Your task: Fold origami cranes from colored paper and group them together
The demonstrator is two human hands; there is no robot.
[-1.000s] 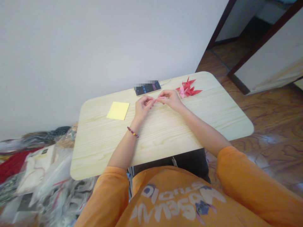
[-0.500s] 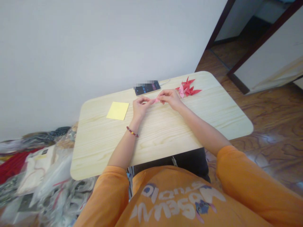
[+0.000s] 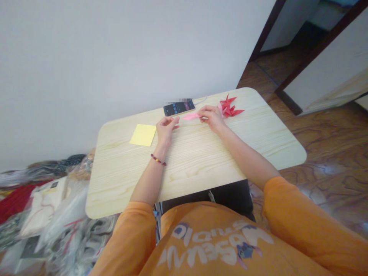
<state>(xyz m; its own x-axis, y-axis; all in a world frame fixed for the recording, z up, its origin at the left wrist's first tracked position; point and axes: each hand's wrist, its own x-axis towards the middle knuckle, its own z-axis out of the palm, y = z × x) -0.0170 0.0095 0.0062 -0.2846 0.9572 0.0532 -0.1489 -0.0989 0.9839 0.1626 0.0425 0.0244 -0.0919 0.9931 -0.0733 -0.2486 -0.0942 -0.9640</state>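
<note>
My right hand (image 3: 212,117) pinches a narrow pink folded paper (image 3: 191,116), whose pointed end sticks out to the left above the table. To the left of it, my left hand (image 3: 166,127) is apart from the paper, with fingers loosely bent and a gap between thumb and fingertips. Beside the left hand lies a square yellow sheet of paper (image 3: 143,135). Just past my right hand sit several red folded paper cranes (image 3: 230,109), with a pink one (image 3: 220,108) partly hidden by the hand.
A phone (image 3: 178,107) with a cable lies at the table's back edge, against the white wall (image 3: 129,57). The pale wooden table (image 3: 120,184) has rounded corners. Clothes and plastic bags (image 3: 63,207) are heaped at the lower left; a doorway is at the upper right.
My left hand has let go of the pink paper and moved left. The right hand has shifted slightly right with it, so more of the paper shows.
</note>
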